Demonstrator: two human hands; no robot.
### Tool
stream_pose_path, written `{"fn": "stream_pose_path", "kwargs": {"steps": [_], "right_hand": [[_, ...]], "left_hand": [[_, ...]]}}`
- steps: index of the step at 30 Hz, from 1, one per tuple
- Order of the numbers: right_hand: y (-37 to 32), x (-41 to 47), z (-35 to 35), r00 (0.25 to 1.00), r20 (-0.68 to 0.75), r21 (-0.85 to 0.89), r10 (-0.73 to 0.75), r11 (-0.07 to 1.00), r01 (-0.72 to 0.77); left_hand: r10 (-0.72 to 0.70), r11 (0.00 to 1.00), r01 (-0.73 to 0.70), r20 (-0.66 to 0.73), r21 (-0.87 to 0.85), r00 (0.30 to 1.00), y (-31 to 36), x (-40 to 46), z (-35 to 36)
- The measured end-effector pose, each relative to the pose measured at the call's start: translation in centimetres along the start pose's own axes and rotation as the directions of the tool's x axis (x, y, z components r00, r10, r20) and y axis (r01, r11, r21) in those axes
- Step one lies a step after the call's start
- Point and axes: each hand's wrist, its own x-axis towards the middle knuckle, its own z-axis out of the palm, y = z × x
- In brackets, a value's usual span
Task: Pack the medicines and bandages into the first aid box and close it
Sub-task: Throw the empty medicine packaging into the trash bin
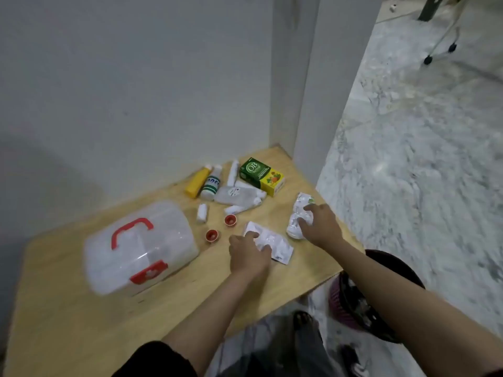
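While the first aid box (140,247) sits at the left of the desk (68,322), its lid looks shut, so nothing is packed yet. It's clear, smooth plastic w/ round corners, a red handle and a red clasp. It would need opening first, I think.

Next come two small red caps (212,235), round and shiny, just beside the box. They could roll off if bumped.

Behind them is a short white bandage roll (202,213), soft-looking. Farther back, by the wall, lie a yellow bottle (196,182), a white bottle w/ green print (211,185), some whitish tubes and a see-thru pouch, all close together. A green and yellow carton (261,176) w/ hard edges sits right of them.

The left hand (249,255) rests on a flat white packet (269,244). Its fingers (251,235) are bent down and press the packet; thumb and fingers seem to pinch its near edge, but I can't be sure it's held.

The right hand (321,225) is on a crinkly white pack (299,216). Its fingers (309,208) curl over it, spread a bit, pressing not lifting, as far as I can tell.

What could go wrong: that pack lies near the desk's right edge, so a push could send it to the floor. Thin, slippy wrappers may slide out of a weak pinch. Both hands full + box shut = no free hand for the clasp.
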Motion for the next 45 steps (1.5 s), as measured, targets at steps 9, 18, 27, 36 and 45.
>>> {"fn": "stream_pose_path", "kwargs": {"steps": [9, 18, 27, 36, 45], "right_hand": [[1.2, 0.5, 2.9, 0.989, -0.09, -0.154, 0.116, 0.98, -0.129], [1.7, -1.0, 3.6, 0.987, -0.025, 0.105, 0.159, 0.982, -0.156], [1.9, -2.9, 2.3, 0.99, 0.025, 0.326, 0.142, 0.935, -0.142], [5.1, -4.9, -1.5, 0.958, -0.167, 0.455, 0.233, 0.88, -0.134], [17.0, -7.8, -7.0, 0.738, -0.285, 0.647, 0.611, 0.691, -0.322]], "left_hand": [[-0.192, 0.981, 0.191, -0.159, -0.021, 0.969, 0.3, 0.8, 3.0], [-0.16, 0.951, 0.077, -0.262, -0.301, 0.952, 1.0, 1.2, 3.3], [-0.013, 0.947, -0.065, -0.239, -0.314, 0.971, -0.4, 0.4, 2.4], [0.246, 0.92, -0.268, -0.112, -0.284, 0.963, 3.2, 1.4, 3.5], [0.543, 0.828, -0.488, 0.182, -0.274, 0.82, 14.4, 1.3, 14.7]]}}
